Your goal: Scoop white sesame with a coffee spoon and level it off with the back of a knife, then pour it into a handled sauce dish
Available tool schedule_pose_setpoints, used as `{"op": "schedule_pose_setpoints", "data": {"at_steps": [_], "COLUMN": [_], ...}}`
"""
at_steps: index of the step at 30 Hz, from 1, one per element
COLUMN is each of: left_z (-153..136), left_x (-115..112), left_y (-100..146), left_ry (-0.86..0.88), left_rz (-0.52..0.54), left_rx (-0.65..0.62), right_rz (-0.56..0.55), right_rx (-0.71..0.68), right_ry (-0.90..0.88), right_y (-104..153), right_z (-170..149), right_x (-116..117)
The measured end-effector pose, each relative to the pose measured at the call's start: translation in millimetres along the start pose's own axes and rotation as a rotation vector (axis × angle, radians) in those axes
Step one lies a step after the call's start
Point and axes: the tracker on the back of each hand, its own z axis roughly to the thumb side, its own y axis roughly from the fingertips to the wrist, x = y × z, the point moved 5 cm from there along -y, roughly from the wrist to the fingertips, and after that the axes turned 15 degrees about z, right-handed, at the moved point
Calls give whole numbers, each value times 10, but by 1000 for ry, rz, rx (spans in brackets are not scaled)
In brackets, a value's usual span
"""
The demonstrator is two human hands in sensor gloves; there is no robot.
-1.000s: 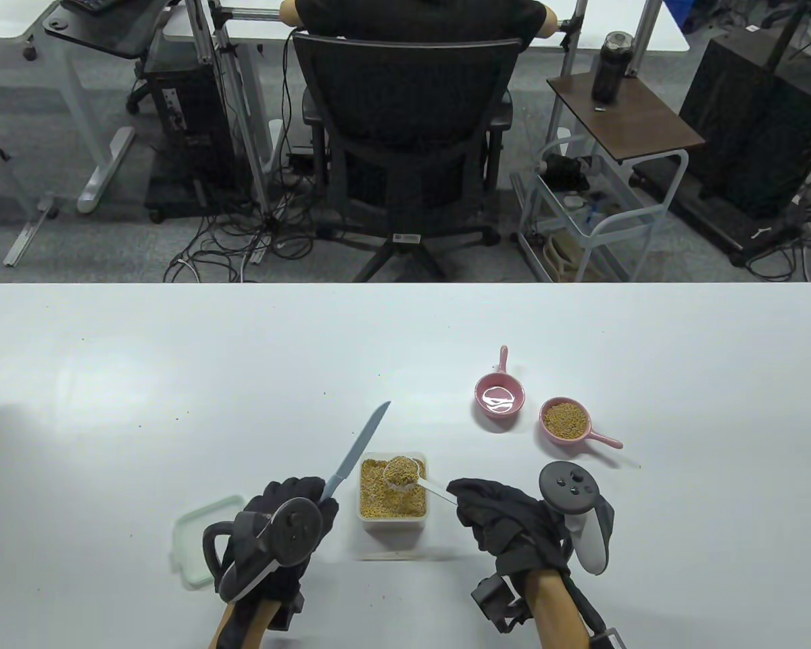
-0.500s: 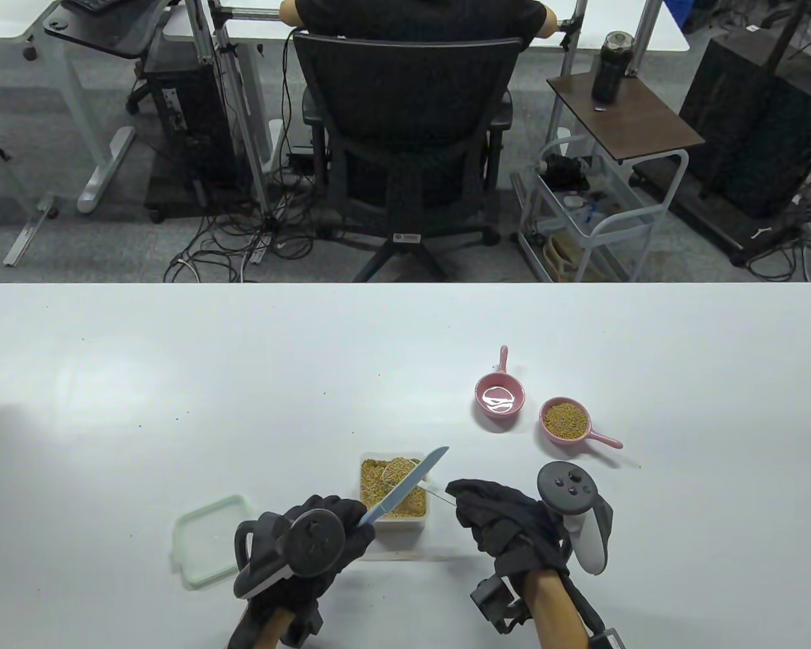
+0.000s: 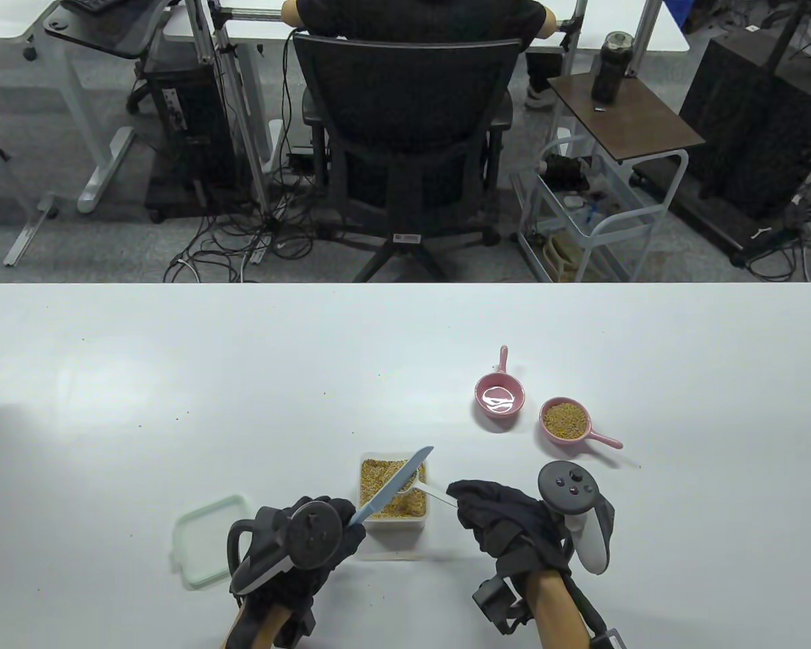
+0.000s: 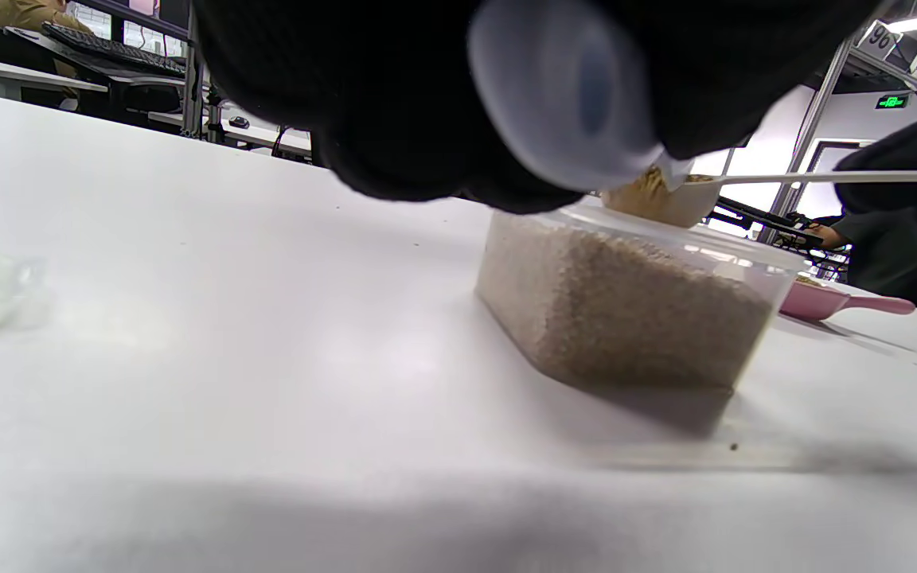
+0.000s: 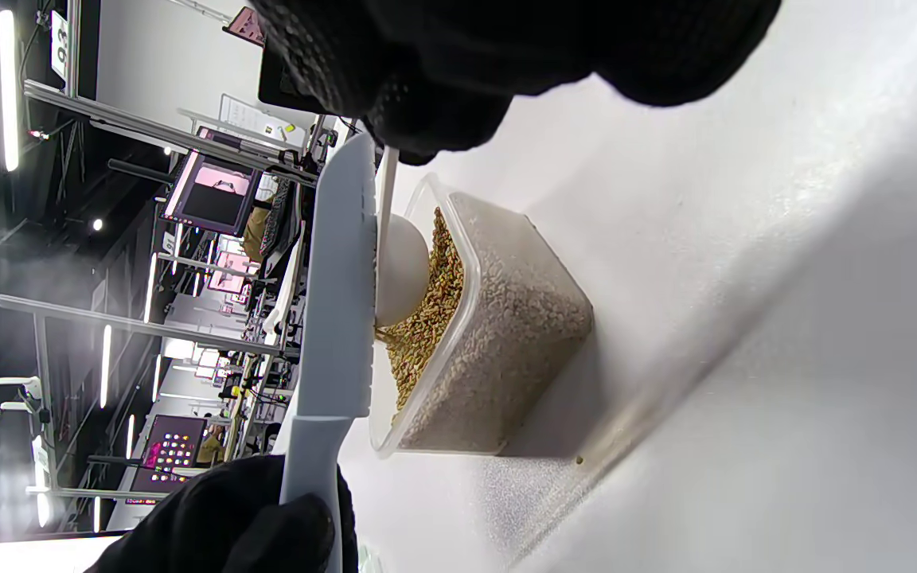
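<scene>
A clear tub of sesame (image 3: 392,492) stands near the table's front edge. My right hand (image 3: 465,499) pinches the handle of the white coffee spoon (image 3: 432,489), whose bowl (image 5: 401,270) hangs over the tub with sesame in it. My left hand (image 3: 341,526) grips the handle of a pale blue knife (image 3: 395,481); its blade (image 5: 339,278) lies across the top of the spoon bowl. Two pink handled sauce dishes sit further back on the right: the rear one (image 3: 499,399) holds no sesame, the other (image 3: 566,419) holds sesame.
The tub's pale green lid (image 3: 206,541) lies flat to the left of my left hand. A few stray grains dot the white table (image 3: 176,378). Beyond the far edge a person sits in an office chair (image 3: 405,135).
The knife swung down from pointing away to lie across the heaped spoon, then slid a little to the left with my left hand. The right hand and spoon stayed put.
</scene>
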Motion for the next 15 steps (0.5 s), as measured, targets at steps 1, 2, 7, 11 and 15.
{"op": "schedule_pose_setpoints", "data": {"at_steps": [1, 2, 7, 11, 15], "left_z": [-17, -31, -123, -188, -225], "left_x": [-8, -12, -13, -18, -14], "left_y": [-3, -5, -16, -20, -23], "left_ry": [4, 5, -6, -1, 1], "left_rz": [-8, -10, -19, -23, -20], "left_rx": [7, 11, 42, 60, 69], "right_rz": [0, 0, 2, 2, 4], "right_rx": [1, 2, 0, -3, -3], "right_ry": [2, 3, 9, 9, 10], "right_y": [1, 0, 4, 8, 9], "right_z": [-1, -1, 3, 5, 3], "right_x": [1, 2, -1, -6, -2]}}
